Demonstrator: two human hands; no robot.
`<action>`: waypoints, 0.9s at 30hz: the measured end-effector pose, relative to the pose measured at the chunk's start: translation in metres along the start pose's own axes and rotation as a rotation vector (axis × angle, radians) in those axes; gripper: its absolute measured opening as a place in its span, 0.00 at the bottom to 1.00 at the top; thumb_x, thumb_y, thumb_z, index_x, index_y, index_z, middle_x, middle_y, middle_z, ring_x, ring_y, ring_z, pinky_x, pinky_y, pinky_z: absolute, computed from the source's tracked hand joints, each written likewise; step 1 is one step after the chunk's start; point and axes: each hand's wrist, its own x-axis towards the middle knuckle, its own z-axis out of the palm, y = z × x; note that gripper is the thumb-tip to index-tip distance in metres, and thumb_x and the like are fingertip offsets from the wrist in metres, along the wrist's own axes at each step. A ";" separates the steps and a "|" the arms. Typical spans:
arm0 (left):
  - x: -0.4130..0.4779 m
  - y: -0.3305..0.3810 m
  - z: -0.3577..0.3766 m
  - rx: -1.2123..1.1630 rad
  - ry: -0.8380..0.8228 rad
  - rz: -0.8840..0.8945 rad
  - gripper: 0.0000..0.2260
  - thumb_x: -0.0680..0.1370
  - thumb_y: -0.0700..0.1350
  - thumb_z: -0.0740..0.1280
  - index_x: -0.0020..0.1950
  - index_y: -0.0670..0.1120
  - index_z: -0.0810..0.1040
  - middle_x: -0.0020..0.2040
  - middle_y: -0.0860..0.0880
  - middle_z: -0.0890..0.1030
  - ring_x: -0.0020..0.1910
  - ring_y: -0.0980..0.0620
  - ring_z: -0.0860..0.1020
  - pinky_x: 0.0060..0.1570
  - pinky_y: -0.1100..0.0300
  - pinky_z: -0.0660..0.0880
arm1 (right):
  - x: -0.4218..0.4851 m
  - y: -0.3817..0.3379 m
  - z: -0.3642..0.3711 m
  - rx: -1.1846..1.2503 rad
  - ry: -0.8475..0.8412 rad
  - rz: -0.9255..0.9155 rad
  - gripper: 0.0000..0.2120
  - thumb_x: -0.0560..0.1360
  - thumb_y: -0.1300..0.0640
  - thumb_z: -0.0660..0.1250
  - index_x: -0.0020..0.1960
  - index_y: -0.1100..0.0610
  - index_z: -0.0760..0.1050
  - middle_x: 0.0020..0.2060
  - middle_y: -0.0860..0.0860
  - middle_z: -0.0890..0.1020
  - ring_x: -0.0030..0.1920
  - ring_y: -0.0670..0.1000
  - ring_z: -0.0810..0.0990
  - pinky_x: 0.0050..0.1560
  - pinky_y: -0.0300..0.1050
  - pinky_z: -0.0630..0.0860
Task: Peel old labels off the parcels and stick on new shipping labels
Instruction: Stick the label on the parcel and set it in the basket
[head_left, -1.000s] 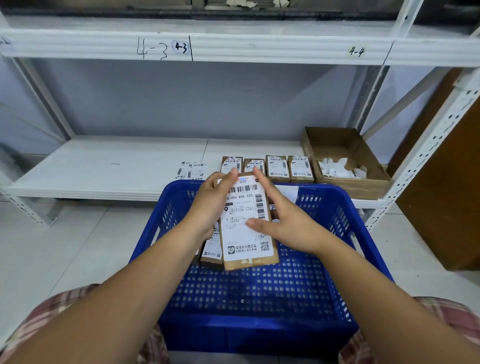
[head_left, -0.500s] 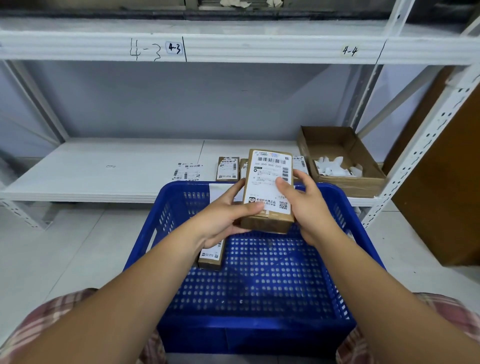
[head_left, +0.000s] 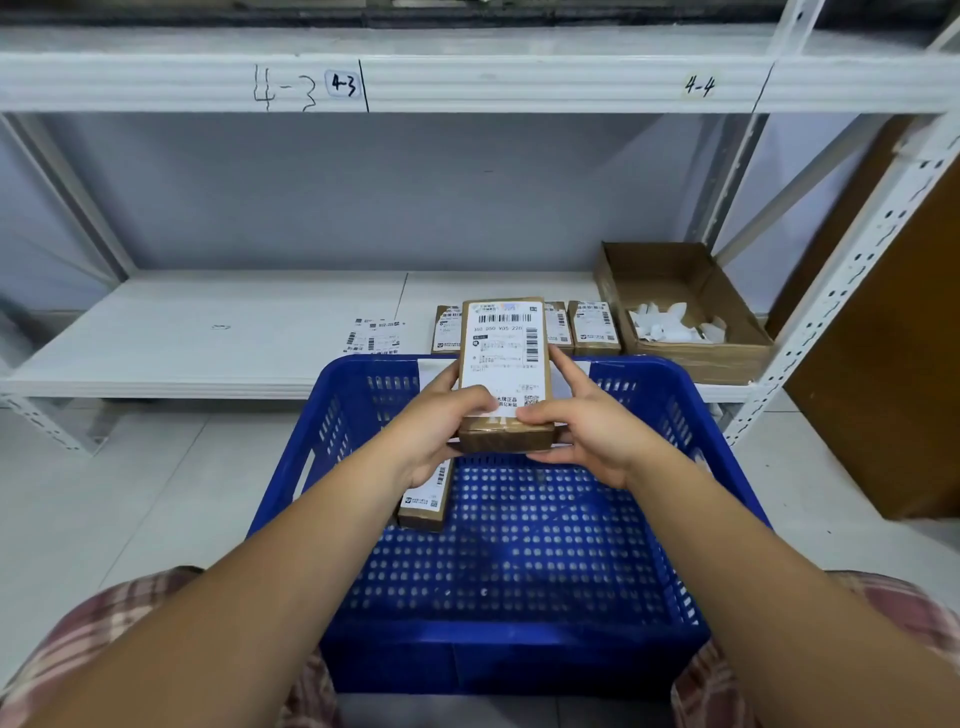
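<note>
I hold a small brown parcel (head_left: 506, 436) with a white shipping label (head_left: 504, 358) on its top face, above the far half of the blue crate (head_left: 519, 649). My left hand (head_left: 441, 431) grips its near left corner, thumb on the label's lower edge. My right hand (head_left: 587, 426) grips the near right side, thumb also on the label's lower edge. Another labelled parcel (head_left: 426, 499) lies in the crate, partly under my left hand. Labelled parcels (head_left: 592, 327) stand in a row on the shelf behind, some hidden by the held one.
A sheet of labels (head_left: 374, 336) lies on the white shelf (head_left: 182, 338) left of the row. An open cardboard box (head_left: 727, 353) with crumpled white backing scraps (head_left: 670, 322) sits at the shelf's right end. A perforated white upright (head_left: 841, 291) stands to the right.
The parcel came up out of the crate and moved away from me toward the shelf. Both hands shifted from its sides to its near end, thumbs on the label's lower edge.
</note>
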 end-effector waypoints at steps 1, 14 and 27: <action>0.002 -0.004 0.001 0.039 0.021 -0.016 0.18 0.77 0.38 0.63 0.62 0.56 0.73 0.55 0.54 0.82 0.54 0.51 0.79 0.59 0.48 0.75 | 0.003 0.005 0.002 -0.007 0.030 0.019 0.40 0.75 0.66 0.69 0.77 0.40 0.56 0.54 0.47 0.81 0.55 0.54 0.82 0.51 0.51 0.81; 0.044 -0.093 0.001 0.127 0.237 -0.282 0.15 0.77 0.31 0.61 0.62 0.41 0.74 0.57 0.42 0.80 0.45 0.49 0.77 0.31 0.63 0.73 | 0.050 0.100 0.006 -0.081 0.139 0.428 0.33 0.77 0.67 0.65 0.76 0.47 0.58 0.60 0.53 0.78 0.56 0.57 0.78 0.61 0.59 0.73; 0.133 -0.213 -0.046 0.334 0.286 -0.332 0.18 0.77 0.30 0.61 0.67 0.37 0.70 0.62 0.39 0.76 0.57 0.44 0.76 0.48 0.60 0.73 | 0.146 0.193 0.009 -0.123 0.156 0.523 0.32 0.76 0.74 0.60 0.75 0.51 0.62 0.60 0.56 0.79 0.58 0.56 0.79 0.54 0.54 0.80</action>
